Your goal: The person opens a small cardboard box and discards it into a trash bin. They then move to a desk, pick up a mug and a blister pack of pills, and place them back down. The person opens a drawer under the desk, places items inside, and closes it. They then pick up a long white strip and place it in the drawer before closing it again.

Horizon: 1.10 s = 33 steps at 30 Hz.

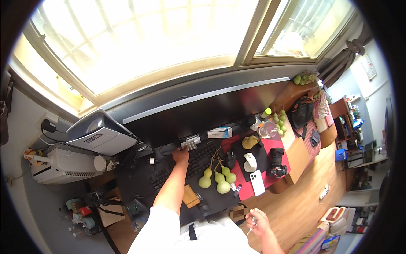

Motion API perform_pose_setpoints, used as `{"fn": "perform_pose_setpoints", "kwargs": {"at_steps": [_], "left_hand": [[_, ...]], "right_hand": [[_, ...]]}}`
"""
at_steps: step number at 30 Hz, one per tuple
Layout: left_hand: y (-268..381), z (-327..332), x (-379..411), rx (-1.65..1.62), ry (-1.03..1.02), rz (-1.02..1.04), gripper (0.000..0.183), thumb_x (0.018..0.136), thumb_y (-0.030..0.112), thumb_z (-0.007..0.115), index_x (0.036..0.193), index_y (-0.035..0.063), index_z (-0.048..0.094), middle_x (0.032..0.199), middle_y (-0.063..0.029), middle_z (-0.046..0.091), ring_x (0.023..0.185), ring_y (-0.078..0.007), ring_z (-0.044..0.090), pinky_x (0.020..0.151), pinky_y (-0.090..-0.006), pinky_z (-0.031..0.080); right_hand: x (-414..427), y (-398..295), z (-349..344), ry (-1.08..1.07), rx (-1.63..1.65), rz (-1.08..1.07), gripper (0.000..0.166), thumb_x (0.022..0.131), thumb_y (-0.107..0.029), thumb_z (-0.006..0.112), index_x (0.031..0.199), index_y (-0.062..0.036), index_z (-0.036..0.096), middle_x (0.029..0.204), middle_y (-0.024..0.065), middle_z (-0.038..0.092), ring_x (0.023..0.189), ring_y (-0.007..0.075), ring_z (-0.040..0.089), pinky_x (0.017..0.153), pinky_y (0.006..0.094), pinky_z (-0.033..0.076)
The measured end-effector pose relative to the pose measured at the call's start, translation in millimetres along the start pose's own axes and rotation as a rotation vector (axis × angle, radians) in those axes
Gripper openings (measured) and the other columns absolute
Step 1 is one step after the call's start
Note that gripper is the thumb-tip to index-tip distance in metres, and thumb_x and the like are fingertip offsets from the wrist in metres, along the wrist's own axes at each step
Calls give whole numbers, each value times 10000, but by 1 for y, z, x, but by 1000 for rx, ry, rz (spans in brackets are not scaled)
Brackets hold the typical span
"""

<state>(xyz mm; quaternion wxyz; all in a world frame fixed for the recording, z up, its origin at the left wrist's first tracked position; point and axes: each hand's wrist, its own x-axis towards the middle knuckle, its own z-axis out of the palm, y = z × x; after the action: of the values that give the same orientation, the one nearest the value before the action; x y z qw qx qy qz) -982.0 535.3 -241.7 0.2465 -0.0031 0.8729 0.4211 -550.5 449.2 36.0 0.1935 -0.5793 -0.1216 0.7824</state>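
My left hand (181, 155) reaches over the black keyboard (199, 158) and holds a blister pack of pills (189, 145) by its edge, below the wide monitor (215, 111). Beside the pack lies another foil pack (195, 138), and a white and blue box (219, 132) is to the right. My right hand (258, 221) is off the desk's front edge, fingers curled around a small whitish thing that I cannot make out. Several green gourds (222, 182) lie between the keyboard and a black mouse (230, 159).
On the red mat are a white phone (257, 183), a camera (277, 162), a white mouse (250, 162) and a brown gourd (250, 142). A wooden block (191, 196) sits near the front edge. A clear cup (268, 129) stands behind, and a printer (101, 136) at the left.
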Motion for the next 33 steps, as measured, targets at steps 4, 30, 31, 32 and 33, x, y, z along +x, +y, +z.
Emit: {"fn": "perform_pose_setpoints", "kwargs": {"at_steps": [4, 30, 31, 32, 33], "left_hand": [[8, 22, 17, 73, 14, 39, 396, 783, 350, 858, 951, 20, 718, 951, -182, 746, 947, -372, 724, 835, -462, 560], [48, 50, 19, 345, -55, -123, 834, 638, 301, 938, 1353, 69, 579, 1334, -193, 651, 1258, -329, 622, 1027, -446, 536], [36, 54, 30, 345, -33, -110, 855, 629, 292, 944, 1360, 52, 572, 1344, -197, 644, 1266, -323, 617, 1032, -434, 531], [39, 57, 30, 336, -74, -85, 873, 619, 281, 952, 1363, 38, 566, 1353, -197, 637, 1264, -313, 618, 1037, -421, 525], [44, 59, 28, 327, -111, -63, 891, 608, 270, 959, 1366, 23, 559, 1362, -196, 631, 1261, -303, 619, 1041, -408, 519]], "right_hand": [[-4, -2, -4, 15, 10, 4, 129, 990, -137, 634, 908, -69, 561, 831, 150, 654, 486, 104, 424, 436, 256, 316], [182, -112, -51, 360, -703, -412, 119, 924, -132, 643, 996, -42, 613, 777, 64, 658, 559, 98, 525, 482, 262, 412], [213, -122, -54, 404, -849, -535, 156, 906, -143, 650, 1014, -34, 623, 790, 64, 667, 583, 113, 569, 511, 279, 454], [245, -127, -69, 480, -959, -617, 195, 898, -147, 635, 1047, -23, 627, 839, 105, 686, 678, 183, 633, 611, 327, 504], [271, -129, -81, 552, -1072, -697, 237, 891, -152, 621, 1081, -11, 630, 888, 145, 704, 773, 253, 697, 711, 376, 554]]}}
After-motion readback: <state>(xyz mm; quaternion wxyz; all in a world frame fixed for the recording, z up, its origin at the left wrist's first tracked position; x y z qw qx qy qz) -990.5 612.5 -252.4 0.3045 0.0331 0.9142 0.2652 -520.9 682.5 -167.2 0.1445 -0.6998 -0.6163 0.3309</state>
